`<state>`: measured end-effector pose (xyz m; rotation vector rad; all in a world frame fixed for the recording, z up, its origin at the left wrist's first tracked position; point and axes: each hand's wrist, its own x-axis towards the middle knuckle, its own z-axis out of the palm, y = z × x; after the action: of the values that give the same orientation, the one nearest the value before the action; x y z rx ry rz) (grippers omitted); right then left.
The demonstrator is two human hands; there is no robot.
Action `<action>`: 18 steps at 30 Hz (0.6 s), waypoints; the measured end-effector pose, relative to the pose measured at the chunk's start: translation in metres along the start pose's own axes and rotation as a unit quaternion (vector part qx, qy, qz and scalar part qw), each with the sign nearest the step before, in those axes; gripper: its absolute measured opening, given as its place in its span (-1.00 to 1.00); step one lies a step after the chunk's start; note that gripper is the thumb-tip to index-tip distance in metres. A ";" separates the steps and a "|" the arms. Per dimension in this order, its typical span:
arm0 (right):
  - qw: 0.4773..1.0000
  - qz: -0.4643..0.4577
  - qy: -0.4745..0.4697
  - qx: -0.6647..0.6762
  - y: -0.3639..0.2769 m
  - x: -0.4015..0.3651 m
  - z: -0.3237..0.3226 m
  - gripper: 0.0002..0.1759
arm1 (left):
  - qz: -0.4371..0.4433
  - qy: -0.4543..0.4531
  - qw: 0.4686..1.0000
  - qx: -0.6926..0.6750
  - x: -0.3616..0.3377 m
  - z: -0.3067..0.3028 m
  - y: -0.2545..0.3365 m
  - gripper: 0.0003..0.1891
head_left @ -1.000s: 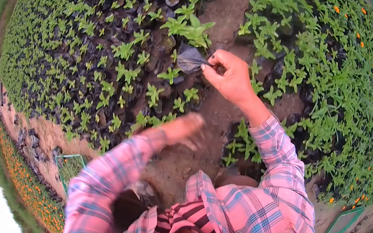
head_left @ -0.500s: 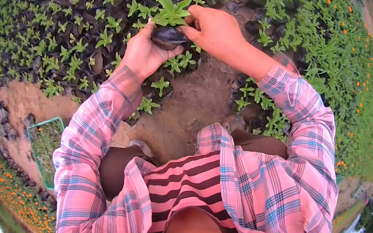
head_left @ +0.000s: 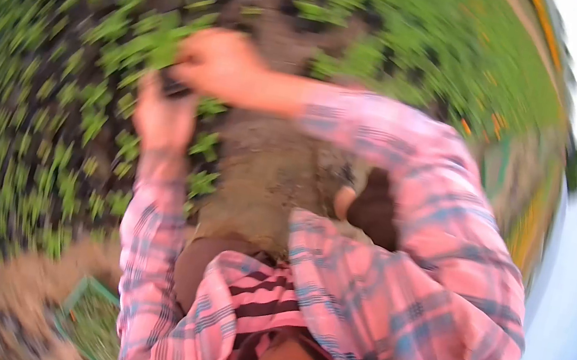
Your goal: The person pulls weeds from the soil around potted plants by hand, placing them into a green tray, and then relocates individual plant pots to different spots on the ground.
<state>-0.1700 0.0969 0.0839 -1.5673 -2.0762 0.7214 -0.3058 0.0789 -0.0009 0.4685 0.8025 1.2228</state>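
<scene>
My left hand (head_left: 164,113) is closed around the small dark bag (head_left: 174,87) of a potted seedling, holding it from below. Bright green seedling leaves (head_left: 161,44) show above the bag, smeared by motion. Against the upper right side of the plant, my right hand (head_left: 220,65) has its fingers curled in. What its fingertips pinch is hidden and blurred. Both hands are above a dense bed of similar seedlings (head_left: 95,102) in dark bags.
A bare soil path (head_left: 252,166) runs between the seedling beds, toward my bent legs. More green plants (head_left: 417,49) grow at the upper right. A green-rimmed crate (head_left: 72,296) with grass-like stuff stands at the lower left. Orange flowers (head_left: 494,127) appear on the right.
The view has turned and blurred. Both hands, with the bagged seedling, now appear farther left and lower. My left hand still holds the bag; my right hand stays close to the plant.
</scene>
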 end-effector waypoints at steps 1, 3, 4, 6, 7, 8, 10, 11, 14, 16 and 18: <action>0.998 0.015 0.052 0.037 0.000 -0.004 0.005 -0.71 | 0.015 -0.010 0.997 0.072 0.004 0.001 -0.004 -0.68; 0.984 0.064 0.133 0.099 -0.002 -0.015 0.017 -0.75 | -0.020 -0.005 0.999 0.050 0.006 0.007 -0.001 -0.60; 0.967 0.063 0.220 0.112 0.003 -0.019 0.036 -0.75 | -0.030 -0.005 0.998 0.053 0.006 0.010 -0.003 -0.57; 0.929 0.130 0.308 0.156 0.000 -0.027 0.053 -0.83 | -0.020 0.009 0.997 0.072 0.006 0.014 -0.005 -0.53; 0.901 0.156 0.355 0.193 -0.002 -0.029 0.061 -0.85 | -0.030 0.031 0.991 0.123 0.002 0.023 -0.003 -0.54; 0.883 0.182 0.374 0.218 -0.002 -0.030 0.063 -0.84 | -0.033 0.057 0.982 0.176 -0.004 0.035 -0.001 -0.54; 0.868 0.220 0.397 0.201 0.000 -0.034 0.063 -0.85 | -0.027 0.037 0.972 0.231 -0.010 0.051 -0.008 -0.53; 0.861 0.227 0.408 0.200 0.004 -0.037 0.060 -0.85 | 0.027 0.007 0.945 0.325 -0.007 0.054 -0.014 -0.55; 0.866 0.181 0.451 0.121 0.011 -0.041 0.046 -0.89 | 0.040 -0.027 0.972 0.231 -0.017 0.078 -0.018 -0.59; 0.865 0.126 0.483 0.043 0.011 -0.044 0.038 -0.89 | -0.069 -0.238 0.966 0.070 0.032 0.042 -0.033 -0.54; 0.877 -0.016 0.461 -0.136 0.008 -0.053 0.022 -0.83 | -0.163 -0.235 0.929 -0.235 0.039 0.013 -0.057 -0.59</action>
<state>-0.1645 0.0441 0.0599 -1.5592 -1.4756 -0.3397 -0.2547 0.1006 -0.0441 0.2037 0.1513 0.8961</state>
